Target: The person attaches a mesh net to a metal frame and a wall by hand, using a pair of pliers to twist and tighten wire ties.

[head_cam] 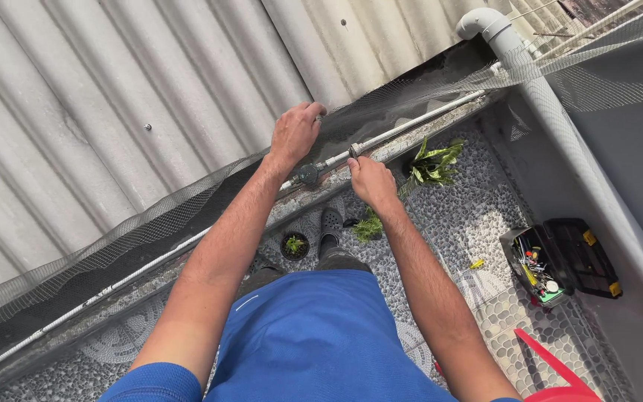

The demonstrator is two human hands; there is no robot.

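Note:
My left hand rests on the edge of the grey corrugated roof, fingers curled over the fine mesh netting that covers the gutter. Just below it, my right hand pinches a small dark clip or tool tip against a thin white pipe running along the wall top. A round fitting sits on the pipe between my two hands.
Far below lies a pebble-tiled floor with potted green plants, a small pot and an open black toolbox. A large grey drainpipe runs down the right wall. A red ladder part shows at the lower right.

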